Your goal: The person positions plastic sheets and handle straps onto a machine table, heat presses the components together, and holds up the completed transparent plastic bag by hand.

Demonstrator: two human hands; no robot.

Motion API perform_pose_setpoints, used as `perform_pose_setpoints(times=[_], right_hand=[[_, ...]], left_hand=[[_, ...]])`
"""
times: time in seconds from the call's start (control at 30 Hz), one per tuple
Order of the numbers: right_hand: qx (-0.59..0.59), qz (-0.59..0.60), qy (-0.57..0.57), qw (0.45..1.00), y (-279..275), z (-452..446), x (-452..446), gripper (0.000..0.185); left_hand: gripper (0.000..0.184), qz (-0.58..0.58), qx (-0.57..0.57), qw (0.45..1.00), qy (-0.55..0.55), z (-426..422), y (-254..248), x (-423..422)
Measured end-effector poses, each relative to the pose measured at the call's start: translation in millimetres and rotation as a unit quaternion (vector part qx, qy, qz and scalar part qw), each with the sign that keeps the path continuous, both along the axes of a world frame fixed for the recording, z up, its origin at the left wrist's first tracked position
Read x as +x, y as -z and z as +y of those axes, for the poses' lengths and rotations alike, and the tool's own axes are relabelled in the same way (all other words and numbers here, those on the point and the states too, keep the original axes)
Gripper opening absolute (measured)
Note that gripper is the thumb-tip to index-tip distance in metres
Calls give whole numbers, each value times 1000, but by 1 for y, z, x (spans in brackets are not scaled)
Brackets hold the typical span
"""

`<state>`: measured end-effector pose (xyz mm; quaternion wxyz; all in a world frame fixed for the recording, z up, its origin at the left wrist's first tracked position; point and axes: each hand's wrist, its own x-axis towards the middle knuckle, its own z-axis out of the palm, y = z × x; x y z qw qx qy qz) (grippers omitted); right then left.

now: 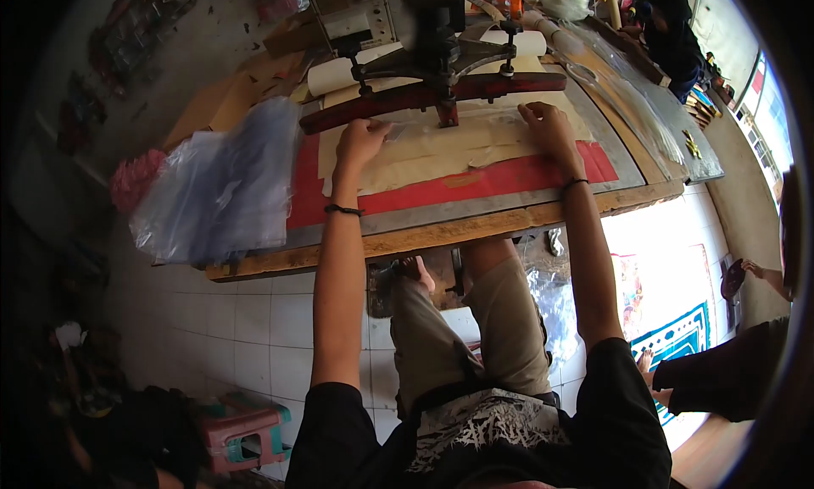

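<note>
My left hand (363, 141) is closed in a pinch at the left end of a thin, clear plastic sheet (407, 133), just in front of a dark red press bar (373, 106). At the sheet's right end, my right hand (551, 131) is also closed, fingertips near the bar. The sheet is see-through, so its outline is hard to make out. Beneath both hands lies a worn tan paper sheet (441, 169) with torn edges, on top of a red sheet (407, 201). A dark metal frame (441, 61) with screw posts carries the bar.
Clear plastic bags (220, 184) are heaped at the table's left. The table's wooden front edge (458, 241) runs before me. Long plastic strips (627, 108) lie to the right. A person (670, 40) sits at the back right; another person's leg (721, 370) shows at right. A stool (246, 434) stands lower left.
</note>
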<state>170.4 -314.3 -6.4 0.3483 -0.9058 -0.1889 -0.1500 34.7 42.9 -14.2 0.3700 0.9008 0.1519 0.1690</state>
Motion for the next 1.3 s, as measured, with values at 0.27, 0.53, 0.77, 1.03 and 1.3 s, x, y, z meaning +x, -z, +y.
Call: perform_pose_setpoints(times=[0.27, 0.53, 0.77, 1.03, 1.3], right_hand=[[7, 15, -2, 1000, 3, 0, 7, 44], [86, 19, -35, 995, 12, -3, 21, 35], [74, 3, -25, 997, 15, -2, 17, 40], [179, 118, -71, 974, 7, 1, 15, 47], [341, 200, -135, 909, 10, 4, 24, 40]], left_hand=[[43, 21, 67, 997, 37, 10, 4, 5], [39, -28, 14, 997, 68, 7, 3, 1], [43, 25, 113, 993, -5, -11, -10, -9], [40, 11, -17, 1000, -10, -21, -17, -10], [25, -32, -356, 933, 31, -27, -16, -10]])
